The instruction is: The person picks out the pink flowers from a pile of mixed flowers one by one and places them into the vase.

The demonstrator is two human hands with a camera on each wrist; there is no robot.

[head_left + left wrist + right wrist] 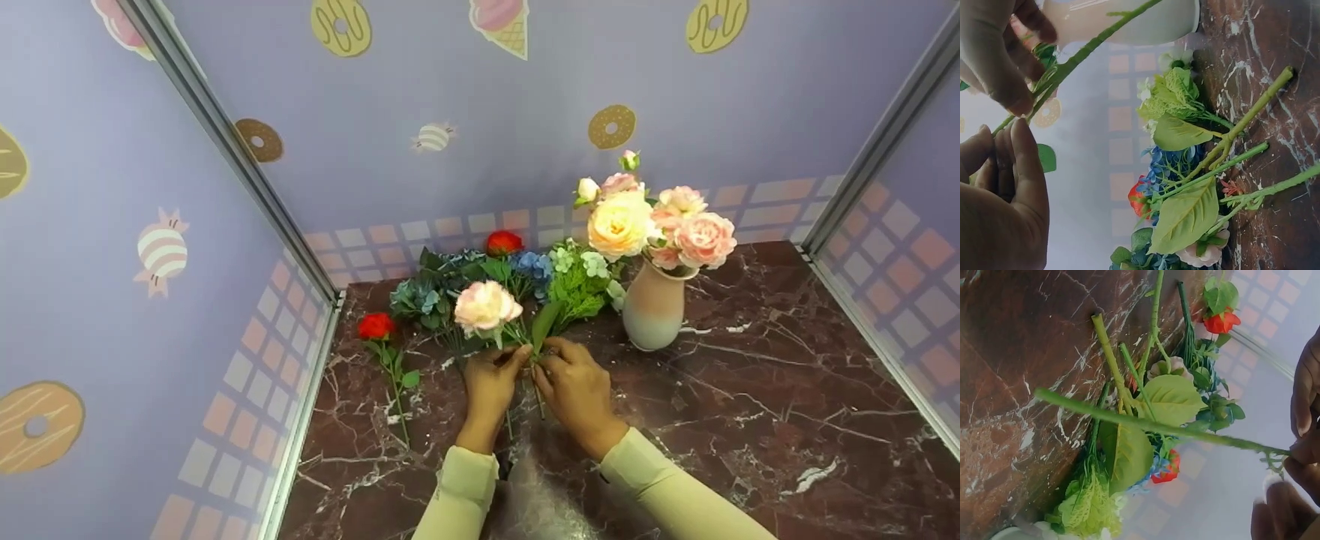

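Both hands pinch a green flower stem (1174,430) with their fingertips, the left hand (489,390) and the right hand (581,390) close together. In the head view, a pale pink flower (487,306) appears just above the fingers, apparently on this stem. The stem's cut end points down toward the table. Small offshoots show near the fingers in the right wrist view. Behind, a second pale pink flower (1204,250) lies on the table among large green leaves (1185,216) and loose stems.
A pink-and-white vase (652,307) holding peach and pink flowers stands at right. Blue flowers (531,268), light green foliage (583,289) and a red rose (504,242) lie by the back wall. Another red rose (376,326) lies at left. Patterned panels enclose the marbled table (750,420).
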